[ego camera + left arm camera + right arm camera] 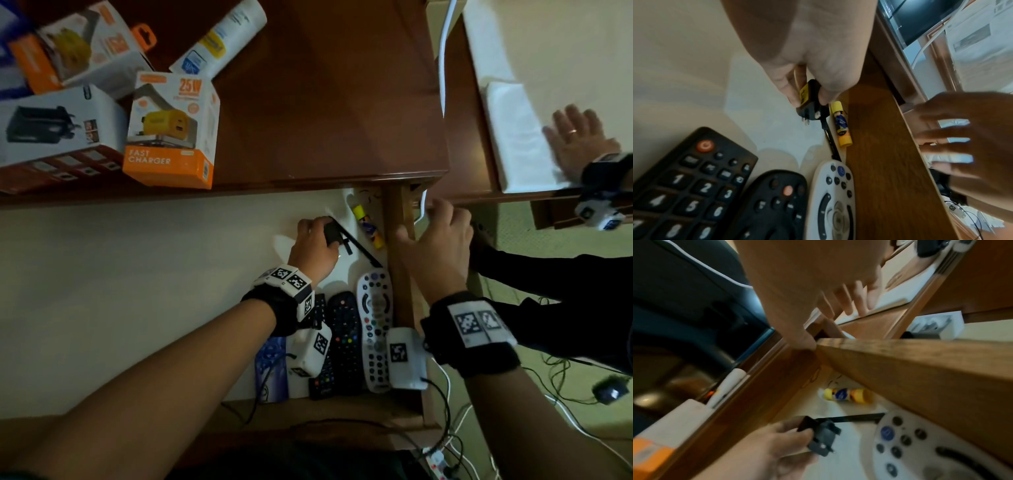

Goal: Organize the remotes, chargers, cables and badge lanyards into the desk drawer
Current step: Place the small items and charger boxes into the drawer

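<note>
Pinched in the left hand [313, 248]: black charger plug [810, 101], held inside the drawer [137, 274] near its right wall, beside a glue stick [840, 124] | right hand [435, 245]: relaxed, fingers spread, nothing held, over that wall | three remotes [346, 339] laid along the drawer's front right corner.

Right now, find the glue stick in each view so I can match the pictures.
Head: glue stick in the drawer's far right corner, against the wooden side wall.
Left wrist: centre, just right of the black plug the left hand pinches.
Right wrist: lower centre, below the wooden wall.
Shared landmark: white remote, nearer the drawer front than the stick.
</note>
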